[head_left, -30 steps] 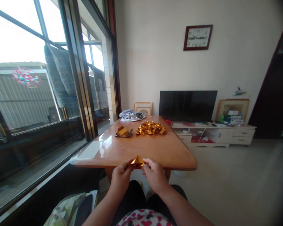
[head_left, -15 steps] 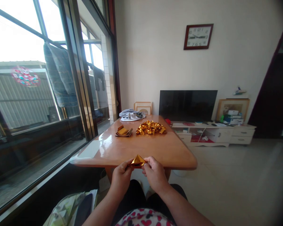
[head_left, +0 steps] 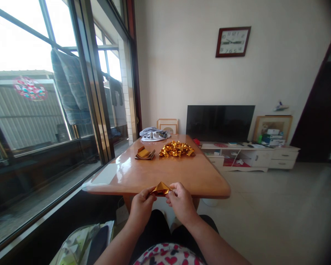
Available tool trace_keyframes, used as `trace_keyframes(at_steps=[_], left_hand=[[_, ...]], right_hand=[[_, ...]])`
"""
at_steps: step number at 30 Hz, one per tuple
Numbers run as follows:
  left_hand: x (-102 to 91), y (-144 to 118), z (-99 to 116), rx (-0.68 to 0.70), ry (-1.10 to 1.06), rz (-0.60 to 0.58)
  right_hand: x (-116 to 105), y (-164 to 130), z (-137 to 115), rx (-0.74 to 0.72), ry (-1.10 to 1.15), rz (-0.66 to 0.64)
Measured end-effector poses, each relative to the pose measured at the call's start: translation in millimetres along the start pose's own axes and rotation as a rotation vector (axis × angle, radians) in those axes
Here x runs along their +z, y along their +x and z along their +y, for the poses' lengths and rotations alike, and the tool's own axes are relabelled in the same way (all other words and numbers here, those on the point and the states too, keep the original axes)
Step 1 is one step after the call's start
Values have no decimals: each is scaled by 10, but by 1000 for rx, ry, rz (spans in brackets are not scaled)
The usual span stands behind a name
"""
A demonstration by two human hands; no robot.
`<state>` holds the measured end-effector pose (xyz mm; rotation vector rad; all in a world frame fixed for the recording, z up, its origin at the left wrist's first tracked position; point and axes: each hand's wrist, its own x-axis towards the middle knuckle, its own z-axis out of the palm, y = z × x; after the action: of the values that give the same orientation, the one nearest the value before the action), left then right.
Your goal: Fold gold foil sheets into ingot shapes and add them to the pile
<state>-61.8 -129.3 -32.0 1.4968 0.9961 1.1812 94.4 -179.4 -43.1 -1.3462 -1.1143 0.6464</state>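
- From the head view, a peaked piece of gold foil (head_left: 161, 187) is pinched at one end by the left hand (head_left: 143, 203) and at the other by the right hand (head_left: 182, 202), at the near edge of the glossy surface (head_left: 179, 179).
- Farther back in the same view, a heap of shiny gold pieces (head_left: 177, 149) is seen beside a small paper stack (head_left: 144, 153); neither is touched.
- The thin-looking foil could be torn or its peak flattened, it is judged, if pulled too hard, or be dropped if either pinch were loosened.
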Motion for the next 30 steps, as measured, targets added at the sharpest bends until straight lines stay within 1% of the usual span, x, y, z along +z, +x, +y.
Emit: trace_keyframes(at_steps=[2,6,16,24,27,30], left_hand=[[-2,2,-19,16,20,-14],[-7,3,-30,3,24,0],[-1,-12,22,9,19,7],[-23,14,-65,-76,-64,-27],[-1,15,-81,-90,-74,-19],[20,-2,-53,-106,-93,-4]], right_hand=[[4,0,2,-2,-5,-11],[1,-8,2,-18,-41,-26],[26,-31,22,-57,-104,-46],[-21,0,-5,-29,-65,6],[-25,-3,-2,-26,-77,3],[-20,-6,2,-18,-64,-7]])
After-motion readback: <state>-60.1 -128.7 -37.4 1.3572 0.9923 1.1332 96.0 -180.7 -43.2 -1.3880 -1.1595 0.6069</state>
